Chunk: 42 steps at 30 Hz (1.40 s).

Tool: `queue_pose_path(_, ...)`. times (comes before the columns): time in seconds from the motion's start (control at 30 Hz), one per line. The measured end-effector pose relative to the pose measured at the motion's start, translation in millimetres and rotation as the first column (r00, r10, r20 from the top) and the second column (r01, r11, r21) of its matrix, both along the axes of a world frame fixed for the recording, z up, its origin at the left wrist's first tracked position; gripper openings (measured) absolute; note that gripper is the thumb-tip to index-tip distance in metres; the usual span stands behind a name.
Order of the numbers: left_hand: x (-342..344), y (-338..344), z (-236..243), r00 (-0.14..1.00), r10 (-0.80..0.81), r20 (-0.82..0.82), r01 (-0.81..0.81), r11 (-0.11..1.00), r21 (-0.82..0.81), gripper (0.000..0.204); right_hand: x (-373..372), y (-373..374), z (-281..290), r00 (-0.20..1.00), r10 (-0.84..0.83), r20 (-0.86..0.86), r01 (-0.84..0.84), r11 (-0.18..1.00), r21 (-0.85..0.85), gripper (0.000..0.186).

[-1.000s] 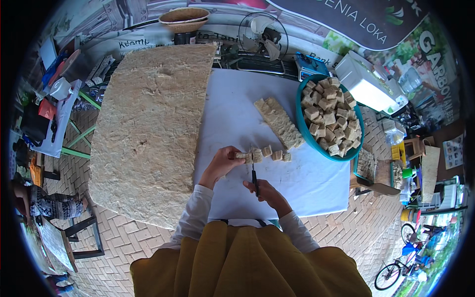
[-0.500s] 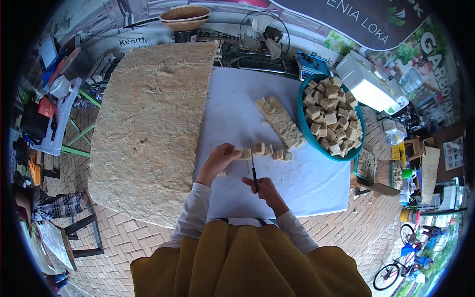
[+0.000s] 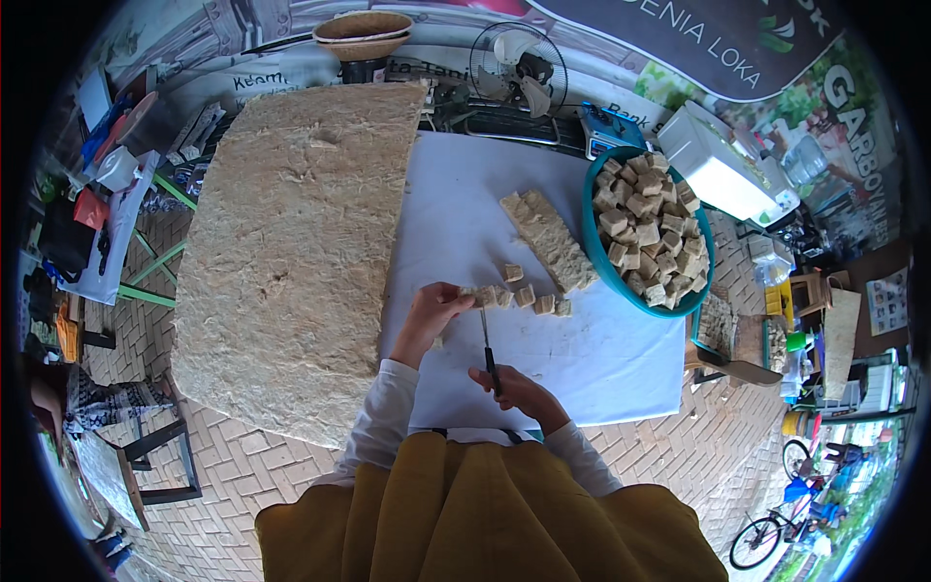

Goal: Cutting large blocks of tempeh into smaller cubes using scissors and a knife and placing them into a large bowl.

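My left hand [image 3: 430,320] pinches a short strip of beige fibrous material [image 3: 477,297] on a white-covered table [image 3: 461,204]. My right hand [image 3: 519,393] is closed round the black handle of a knife [image 3: 491,369], whose blade points away from me, its tip at the strip. Several small cut cubes [image 3: 526,296] lie to the right of the strip, and a single cube [image 3: 513,273] sits just beyond them. A longer, narrow piece [image 3: 546,238] lies diagonally farther back.
A large fibrous slab [image 3: 281,252] covers the left side. A teal basin [image 3: 594,267] heaped with cubes stands at the back right. Beyond are a fan [image 3: 519,63], stacked baskets [image 3: 361,34] and a white box [image 3: 718,155]. Another person [image 3: 97,398] is at far left.
A cube has separated and shifted away from me, above the row. The knife in my right hand has drawn back toward me; my left hand still grips the strip.
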<state>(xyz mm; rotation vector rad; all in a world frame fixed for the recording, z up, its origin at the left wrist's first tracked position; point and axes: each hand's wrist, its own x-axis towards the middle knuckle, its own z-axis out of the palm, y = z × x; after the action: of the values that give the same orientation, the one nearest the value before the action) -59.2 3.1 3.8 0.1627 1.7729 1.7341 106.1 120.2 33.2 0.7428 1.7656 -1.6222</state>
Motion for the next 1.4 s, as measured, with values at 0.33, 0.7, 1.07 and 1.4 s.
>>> queue_pose_path(0.33,3,1,2,0.992,-0.12,0.035,0.119,0.993,0.016,0.022,-5,4,-5,1.0,-0.015,0.003,0.014,0.979,0.202,0.055)
queue_pose_path(0.7,12,6,5,0.979,-0.187,0.079,0.184,0.982,0.043,0.017,-2,-3,-15,0.993,-0.082,-0.084,0.094,0.986,0.139,0.059)
queue_pose_path(1.07,13,12,5,0.995,-0.101,-0.025,0.096,0.983,-0.156,0.021,-4,2,-21,0.993,-0.116,-0.005,0.112,0.948,0.297,0.06)
queue_pose_path(1.4,9,7,18,0.974,-0.102,-0.202,0.038,0.954,-0.298,0.024,4,13,-14,0.995,-0.007,-0.096,0.049,0.894,0.445,0.057)
